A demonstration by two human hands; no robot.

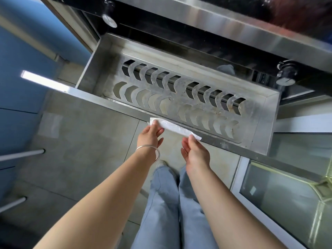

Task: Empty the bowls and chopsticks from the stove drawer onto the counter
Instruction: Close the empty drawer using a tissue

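Observation:
The steel stove drawer [265, 126] stands pulled out below the stove front. Inside it lies a slotted metal rack [170, 94] with two rows of curved slots, and no bowl or chopstick shows in it. A folded white paper towel [173, 127] stretches along the drawer's front edge. My left hand [151, 135], with a silver bangle on the wrist, pinches the towel's left end. My right hand [195, 152] pinches its right end between thumb and fingers.
Two round stove knobs [109, 20] [285, 76] stick out above the drawer. Blue cabinet fronts [19, 87] with white bar handles stand at the left. A glass-fronted door [287, 191] is at the lower right. My legs in blue jeans stand on grey floor tiles [80, 141].

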